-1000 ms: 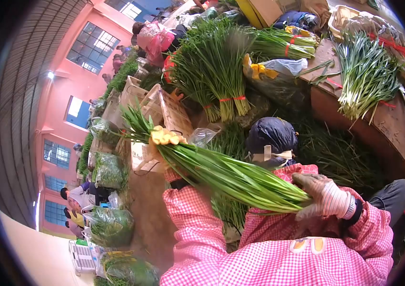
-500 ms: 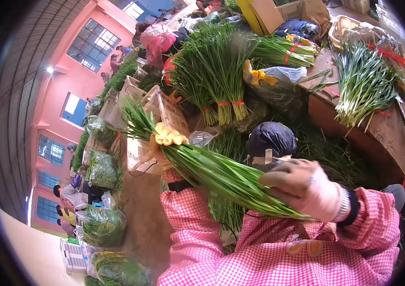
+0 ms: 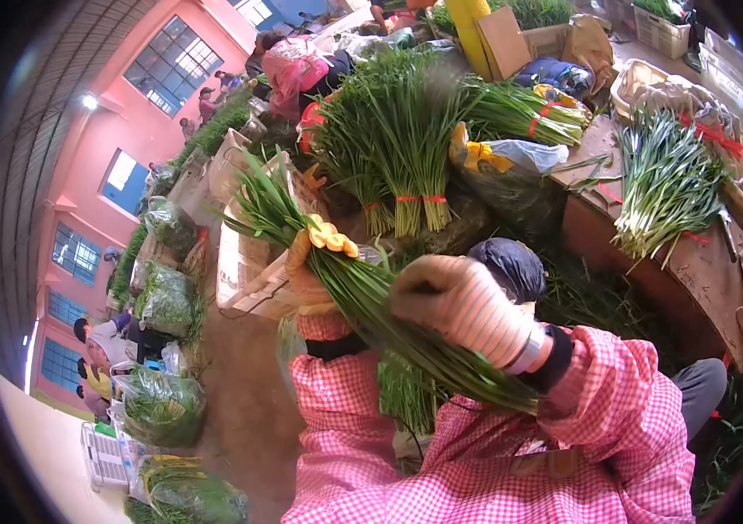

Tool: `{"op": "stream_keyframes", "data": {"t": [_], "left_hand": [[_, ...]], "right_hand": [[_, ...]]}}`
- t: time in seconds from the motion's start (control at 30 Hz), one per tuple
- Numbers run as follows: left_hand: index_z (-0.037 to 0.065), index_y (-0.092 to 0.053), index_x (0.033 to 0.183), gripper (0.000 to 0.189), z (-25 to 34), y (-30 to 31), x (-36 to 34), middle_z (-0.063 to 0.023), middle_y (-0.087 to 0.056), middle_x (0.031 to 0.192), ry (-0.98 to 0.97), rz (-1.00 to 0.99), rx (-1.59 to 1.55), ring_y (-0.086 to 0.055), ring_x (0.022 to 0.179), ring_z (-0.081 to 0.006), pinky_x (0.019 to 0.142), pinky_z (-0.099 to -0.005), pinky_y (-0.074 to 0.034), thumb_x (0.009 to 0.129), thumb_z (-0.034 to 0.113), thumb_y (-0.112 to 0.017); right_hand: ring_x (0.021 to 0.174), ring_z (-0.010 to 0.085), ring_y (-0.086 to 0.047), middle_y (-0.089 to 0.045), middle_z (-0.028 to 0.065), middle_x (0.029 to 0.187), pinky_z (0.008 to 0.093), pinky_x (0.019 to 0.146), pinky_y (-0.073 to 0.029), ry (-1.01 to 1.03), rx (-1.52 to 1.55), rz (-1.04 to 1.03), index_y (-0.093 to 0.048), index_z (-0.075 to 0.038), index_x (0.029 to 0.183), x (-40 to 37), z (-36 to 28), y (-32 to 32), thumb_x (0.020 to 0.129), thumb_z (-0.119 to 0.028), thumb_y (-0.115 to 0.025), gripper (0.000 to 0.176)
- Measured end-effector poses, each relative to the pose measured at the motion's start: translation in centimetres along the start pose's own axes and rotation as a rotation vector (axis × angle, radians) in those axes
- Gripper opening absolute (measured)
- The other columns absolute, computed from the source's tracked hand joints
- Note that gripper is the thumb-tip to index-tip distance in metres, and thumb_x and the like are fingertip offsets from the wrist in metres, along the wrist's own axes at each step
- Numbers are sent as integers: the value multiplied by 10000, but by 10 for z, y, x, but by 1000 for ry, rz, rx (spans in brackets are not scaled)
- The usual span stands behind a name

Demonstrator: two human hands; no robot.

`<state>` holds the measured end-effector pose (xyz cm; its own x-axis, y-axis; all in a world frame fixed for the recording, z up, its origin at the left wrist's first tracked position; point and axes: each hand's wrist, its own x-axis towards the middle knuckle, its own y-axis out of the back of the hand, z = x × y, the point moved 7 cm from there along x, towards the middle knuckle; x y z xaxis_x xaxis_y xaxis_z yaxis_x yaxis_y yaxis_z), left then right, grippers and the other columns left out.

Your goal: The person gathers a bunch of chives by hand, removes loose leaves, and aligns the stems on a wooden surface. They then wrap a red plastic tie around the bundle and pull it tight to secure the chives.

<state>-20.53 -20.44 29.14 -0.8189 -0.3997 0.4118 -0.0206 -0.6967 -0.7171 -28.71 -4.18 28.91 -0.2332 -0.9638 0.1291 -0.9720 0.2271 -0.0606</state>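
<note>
My left hand (image 3: 323, 249), in a glove with yellowish fingertips, is wrapped around a bunch of garlic chives (image 3: 362, 297). The bunch slants across in front of me, its leaves splaying out past that hand at the upper left and its other end lying near my right forearm. My right hand (image 3: 467, 310), in a pale striped glove, is curled over the middle of the bunch. Its fingertips are blurred, and whether it holds any strands cannot be made out.
Upright bunches tied with red bands (image 3: 419, 175) stand ahead. More chives lie on a brown board (image 3: 686, 271) at the right. A pale plastic crate (image 3: 245, 253) stands beyond my left hand. A person in a dark head covering (image 3: 508, 269) is close in front. Bagged greens (image 3: 162, 406) line the left.
My right hand has moved left and up along the bunch, closer to my left hand, and its fingers have curled. My left hand keeps its hold. The view has shifted slightly.
</note>
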Motion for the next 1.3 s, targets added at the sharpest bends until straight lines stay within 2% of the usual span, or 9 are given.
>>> {"op": "stream_keyframes", "data": {"t": [0.17,0.27,0.4,0.6,0.67,0.87,1.0,1.1,1.3], "left_hand": [[37,-530,979,179,1,3,-6,-40,-569,833,-14,-9,-6,-596,829,-198,803,-393,-498,892,192,-546],[35,-537,975,182,1,8,-5,-41,-572,828,-43,20,25,-598,815,-194,797,-389,-502,887,194,-553],[18,-562,916,174,-2,3,0,-54,-586,785,-70,201,46,-602,760,-190,710,-360,-497,854,179,-585],[14,-588,924,180,0,3,-2,-72,-611,800,-92,314,161,-600,724,-190,678,-352,-493,835,170,-602],[14,-595,923,183,1,5,-5,-72,-614,804,-92,326,180,-601,724,-188,681,-351,-496,829,171,-610],[50,-592,920,199,0,11,-6,-43,-609,761,-122,393,250,-595,683,-164,632,-312,-513,837,229,-620],[19,-600,937,199,-2,11,-2,-76,-622,801,-30,362,234,-611,721,-197,692,-349,-519,828,185,-615],[-6,-596,974,223,-6,11,5,-94,-636,841,29,337,195,-622,753,-215,726,-369,-521,826,160,-608],[-16,-594,1002,240,-11,2,11,-106,-644,872,61,312,127,-624,775,-225,742,-370,-513,834,156,-598]], "right_hand": [[660,94,-556,-602,22,777,244,602,-462,-112,634,161,-613,5,968,0,7,22,816,-61,-637,168],[687,165,-589,-602,55,805,295,600,-482,577,-302,71,-608,-42,1001,-10,-34,10,780,-57,-651,226],[736,262,-595,-604,84,893,369,646,-477,622,-1304,30,-603,-108,1032,-12,-39,-27,745,-225,-657,314],[722,227,-589,-606,67,833,340,672,-490,586,-603,44,-630,-51,922,4,-33,0,717,-77,-670,210],[769,175,-582,-602,77,824,290,730,-469,343,-37,175,-629,-5,921,1,-23,26,785,-49,-655,146],[803,99,-559,-604,30,846,248,739,-463,-67,381,-12,-622,5,945,-9,-27,29,816,-39,-636,137],[755,181,-605,-586,66,799,304,687,-479,490,-195,-57,-646,-53,911,-9,-41,19,790,-63,-637,123],[758,268,-614,-590,89,797,392,618,-481,442,-1137,-59,-610,-90,878,-5,-45,-12,761,-195,-568,163],[646,253,-586,-552,49,724,374,563,-472,605,-1281,139,-574,-122,775,1,-29,-17,737,-187,-585,76]]}}
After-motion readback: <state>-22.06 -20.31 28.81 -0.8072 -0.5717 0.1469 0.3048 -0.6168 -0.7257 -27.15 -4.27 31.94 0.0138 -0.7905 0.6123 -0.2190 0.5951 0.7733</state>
